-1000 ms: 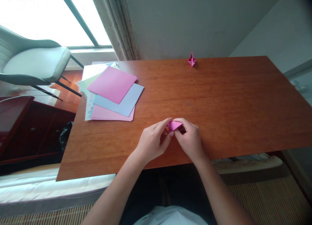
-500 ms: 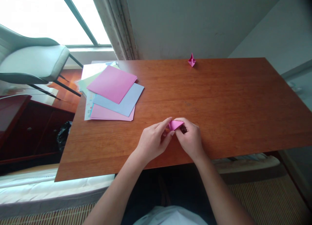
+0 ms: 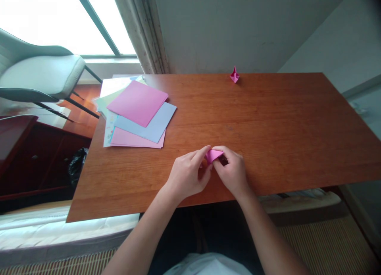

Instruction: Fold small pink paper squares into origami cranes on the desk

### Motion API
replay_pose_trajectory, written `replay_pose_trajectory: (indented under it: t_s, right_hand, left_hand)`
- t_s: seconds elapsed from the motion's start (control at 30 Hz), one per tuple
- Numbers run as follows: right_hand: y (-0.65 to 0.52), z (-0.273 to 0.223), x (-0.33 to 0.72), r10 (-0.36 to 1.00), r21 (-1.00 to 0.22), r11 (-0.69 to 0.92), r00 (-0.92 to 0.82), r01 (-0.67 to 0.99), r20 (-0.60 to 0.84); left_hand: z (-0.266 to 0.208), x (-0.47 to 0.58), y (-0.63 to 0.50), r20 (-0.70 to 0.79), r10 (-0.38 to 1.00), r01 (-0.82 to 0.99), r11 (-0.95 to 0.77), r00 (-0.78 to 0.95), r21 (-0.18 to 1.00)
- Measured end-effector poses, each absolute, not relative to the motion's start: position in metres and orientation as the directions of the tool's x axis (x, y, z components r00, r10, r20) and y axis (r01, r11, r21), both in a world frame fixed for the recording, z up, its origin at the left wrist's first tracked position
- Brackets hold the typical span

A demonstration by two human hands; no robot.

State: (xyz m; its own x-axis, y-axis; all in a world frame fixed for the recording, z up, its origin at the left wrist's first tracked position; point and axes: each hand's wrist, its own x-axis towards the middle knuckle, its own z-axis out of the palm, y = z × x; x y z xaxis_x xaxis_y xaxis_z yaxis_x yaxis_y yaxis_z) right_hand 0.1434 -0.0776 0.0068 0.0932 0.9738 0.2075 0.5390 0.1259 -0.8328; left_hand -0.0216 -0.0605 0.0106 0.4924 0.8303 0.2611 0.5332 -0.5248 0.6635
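Observation:
A small folded piece of pink paper is held between both hands near the table's front edge. My left hand pinches its left side, with the fingertips along the upper edge and the thumb below. From the right, my right hand grips the paper between thumb and bent forefinger. Part of the paper is hidden behind the fingers. At the back edge of the table stands a pink origami figure with one pointed tip upright.
Pink sheets, a light blue sheet and other papers overlap on the left of the wooden table. A grey chair stands beyond the left edge. A curtain hangs by the window.
My left thumb has shifted slightly on the pink paper, whose visible face has tilted a little. Both hands stay in nearly the same place.

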Motion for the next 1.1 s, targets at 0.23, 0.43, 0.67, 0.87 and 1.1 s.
replay_pose_trajectory:
  t_s: [0.23, 0.43, 0.67, 0.87, 1.1]
  right_hand:
    - [-0.0771, 0.0062, 0.1429, 0.972, -0.835, 0.133, 0.095, 0.534, 0.216]
    - [-0.0765, 0.0077, 0.1417, 0.974, -0.84, 0.112, 0.11, 0.531, 0.2]
    - [-0.0752, 0.0083, 0.1409, 0.969, -0.83, 0.132, 0.104, 0.542, 0.223]
    - [-0.077, 0.0074, 0.1395, 0.966, -0.808, 0.162, 0.075, 0.567, 0.247]
    - [-0.0807, 0.0003, 0.1385, 0.928, -0.64, 0.267, -0.014, 0.721, 0.372]
  left_hand:
    - [0.0081, -0.0214, -0.06, 0.274, 0.819, 0.53, -0.544, 0.505, 0.65]
    - [0.0091, -0.0216, -0.0601, 0.295, 0.799, 0.514, -0.573, 0.524, 0.639]
    - [0.0085, -0.0174, -0.062, 0.287, 0.814, 0.579, -0.566, 0.504, 0.587]
    - [0.0069, -0.0173, -0.0613, 0.287, 0.832, 0.595, -0.544, 0.475, 0.592]
    - [0.0099, -0.0219, -0.0587, 0.264, 0.862, 0.501, -0.473, 0.432, 0.725]
